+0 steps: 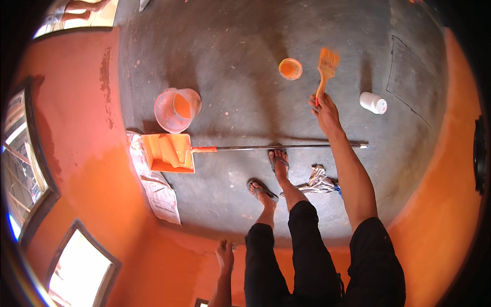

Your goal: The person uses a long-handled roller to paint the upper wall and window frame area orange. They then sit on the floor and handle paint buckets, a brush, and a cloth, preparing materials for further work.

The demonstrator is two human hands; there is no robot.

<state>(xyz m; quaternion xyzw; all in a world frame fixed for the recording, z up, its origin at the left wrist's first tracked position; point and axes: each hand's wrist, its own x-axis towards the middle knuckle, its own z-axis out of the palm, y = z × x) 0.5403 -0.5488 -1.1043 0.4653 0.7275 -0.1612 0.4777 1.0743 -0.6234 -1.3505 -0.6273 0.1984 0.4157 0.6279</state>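
My right hand (327, 115) grips the red-tipped wooden handle of a wide paintbrush (327, 69), its bristles coated in orange paint and pointing away from me. Left of the brush, on the grey floor, stands a small tub of orange paint (290, 70). A white plastic bottle (373, 103) lies on the floor to the right of that hand. Low in the view is my left hand (225, 251), beside my leg and in front of the orange wall; whether its fingers are closed is unclear. Nothing shows in it.
A paint roller (168, 151) rests in an orange tray (153, 165), its long pole (261, 147) crossing the floor by my feet. Behind the tray stands a translucent bucket (163, 113) containing orange paint. A striped cloth (318, 182) and a printed sack (163, 199) lie nearby.
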